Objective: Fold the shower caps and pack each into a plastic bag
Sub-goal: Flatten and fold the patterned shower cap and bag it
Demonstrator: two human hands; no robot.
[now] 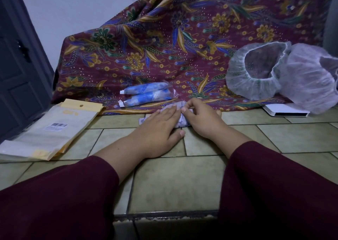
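My dark red sleeves [60,194] fill the bottom of the view, both forearms reaching out over the greenish tiled floor [173,185]. My left hand [159,128] lies flat, fingers straight and together, pressing down on the shower cap [180,120] I am folding; the cap is a small pale bundle with a bluish print, lying on the tiles right at the edge of the patterned cloth. My right hand [199,118] is on the bundle's right end, fingers curled, with the thumb and fingertips pinching a fold of the cap near its top. The two hands are close together with the cap between and under them.

To my left on the floor lies a stack of flat yellow-and-clear plastic bags [49,130] with a barcode label. Just beyond my hands, on the maroon floral cloth [164,44], rest two packed caps [148,96], blue-and-white rolls in clear bags, lying side by side. Farther right sit two unfolded shower caps [281,73], puffy and translucent, touching each other, above a flat white object [287,110]. A dark door [16,66] stands at far left.
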